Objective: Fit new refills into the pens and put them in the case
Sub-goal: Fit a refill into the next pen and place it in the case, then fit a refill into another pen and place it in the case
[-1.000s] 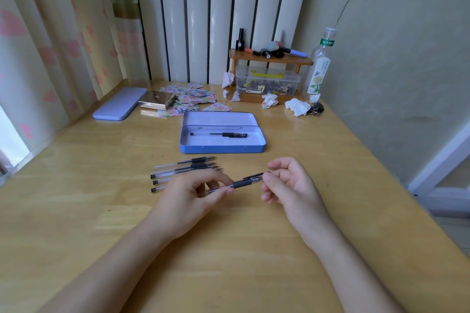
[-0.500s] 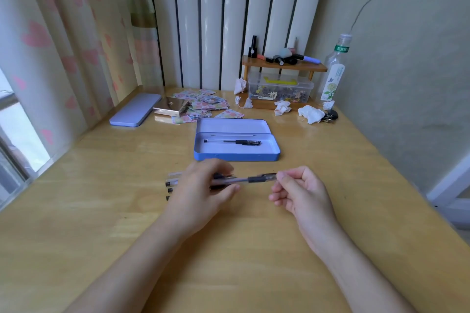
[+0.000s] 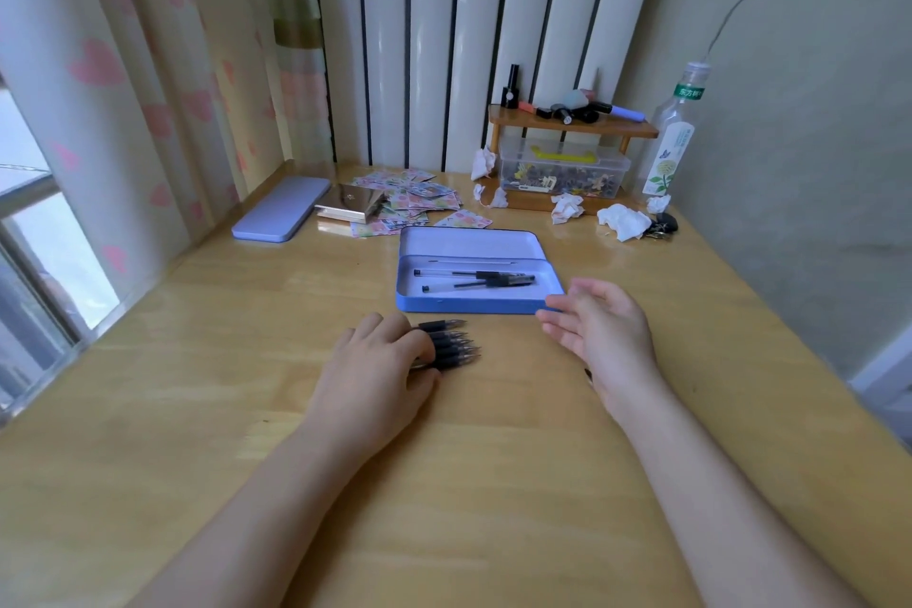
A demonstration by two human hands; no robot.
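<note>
Desk (image 3: 493, 484) — two pens (image 3: 476, 280) in case (image 3: 474, 304)

Two pens (image 3: 474, 280) in open case (image 3: 476, 304)

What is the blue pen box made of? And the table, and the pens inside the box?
The blue case looks like thin painted metal: smooth, slightly glossy, with crisp rolled edges, though hard plastic is possible. The table looks like varnished wood, with visible grain and a soft sheen. The pens in the case seem to be clear plastic barrels with dark, probably rubbery, grips.
</note>
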